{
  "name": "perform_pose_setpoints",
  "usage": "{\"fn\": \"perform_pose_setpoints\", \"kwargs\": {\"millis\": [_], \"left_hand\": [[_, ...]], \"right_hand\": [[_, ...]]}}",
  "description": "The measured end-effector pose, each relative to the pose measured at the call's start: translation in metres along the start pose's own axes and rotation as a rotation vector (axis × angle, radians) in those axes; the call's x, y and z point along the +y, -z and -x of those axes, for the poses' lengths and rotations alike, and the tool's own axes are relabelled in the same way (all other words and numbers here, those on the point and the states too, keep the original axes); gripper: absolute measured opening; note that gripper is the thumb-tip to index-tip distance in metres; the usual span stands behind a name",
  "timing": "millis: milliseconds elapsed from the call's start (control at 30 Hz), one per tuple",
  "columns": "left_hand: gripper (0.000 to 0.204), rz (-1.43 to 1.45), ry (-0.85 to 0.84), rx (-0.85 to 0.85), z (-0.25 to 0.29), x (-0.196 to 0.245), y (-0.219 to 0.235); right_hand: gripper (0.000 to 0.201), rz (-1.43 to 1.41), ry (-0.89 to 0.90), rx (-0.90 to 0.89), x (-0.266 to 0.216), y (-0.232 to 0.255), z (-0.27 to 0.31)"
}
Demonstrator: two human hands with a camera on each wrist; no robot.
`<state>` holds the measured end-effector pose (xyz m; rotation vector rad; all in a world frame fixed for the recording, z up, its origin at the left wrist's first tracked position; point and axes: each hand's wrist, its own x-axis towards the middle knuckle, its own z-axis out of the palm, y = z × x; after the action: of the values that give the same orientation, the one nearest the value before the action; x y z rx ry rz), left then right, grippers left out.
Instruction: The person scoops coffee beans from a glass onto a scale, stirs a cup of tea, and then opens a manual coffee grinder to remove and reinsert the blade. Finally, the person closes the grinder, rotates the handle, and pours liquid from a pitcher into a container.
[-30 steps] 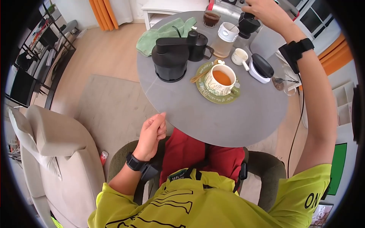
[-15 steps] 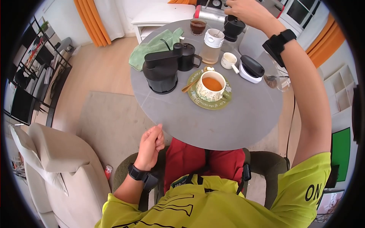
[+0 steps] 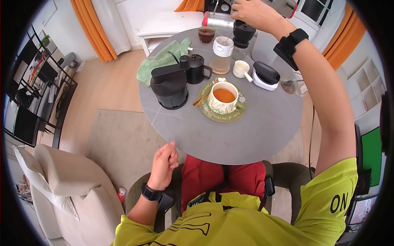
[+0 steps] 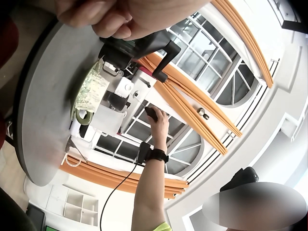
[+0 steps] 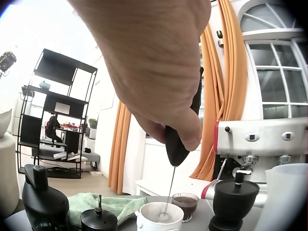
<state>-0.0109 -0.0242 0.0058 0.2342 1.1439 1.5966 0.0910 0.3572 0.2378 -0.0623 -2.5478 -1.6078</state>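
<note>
My right hand is raised over the far side of the table. It grips the black handle of a handheld milk frother, whose thin wire runs down into a white-topped clear jar. In the right wrist view the whisk coil shows inside the jar's white rim. My left hand hovers by the table's near left edge, fingers loosely curled with nothing in them. Nearer me stands a patterned cup of orange-brown drink on a green saucer, with a wooden spoon beside it.
A black lidded machine, a black pot and a green cloth stand left. A glass of dark liquid, black grinder, small white cup and scale surround the jar. An espresso machine stands behind.
The head view has tilted up, so the table and its things sit lower and further left. My right hand keeps holding the frother over the jar; the left hand stays by the table edge.
</note>
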Motion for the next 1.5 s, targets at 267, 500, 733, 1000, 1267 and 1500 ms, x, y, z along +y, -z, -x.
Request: {"fn": "perform_pose_setpoints", "kwargs": {"millis": [267, 500, 733, 1000, 1267, 1500], "left_hand": [[0.035, -0.01, 0.0, -0.011, 0.001, 0.0, -0.003], [0.034, -0.023, -0.003, 0.003, 0.0, -0.001, -0.002], [0.033, -0.007, -0.012, 0.002, 0.001, 0.0, -0.003], [0.034, 0.0, 0.004, -0.012, 0.001, -0.002, -0.001], [0.033, -0.029, 0.017, -0.02, 0.001, -0.004, -0.002], [0.034, -0.015, 0.011, -0.015, 0.0, -0.006, -0.003]], "right_hand": [[0.01, -0.043, -0.059, -0.053, -0.003, -0.005, 0.006], [0.019, -0.075, -0.068, -0.073, -0.006, -0.022, 0.004], [0.013, -0.055, -0.082, -0.122, -0.008, -0.022, -0.003], [0.017, -0.113, -0.126, -0.235, -0.005, -0.011, 0.006], [0.011, -0.151, -0.233, -0.12, 0.012, -0.001, 0.053], [0.03, -0.809, -0.767, 0.112, -0.033, -0.026, 0.141]]}}
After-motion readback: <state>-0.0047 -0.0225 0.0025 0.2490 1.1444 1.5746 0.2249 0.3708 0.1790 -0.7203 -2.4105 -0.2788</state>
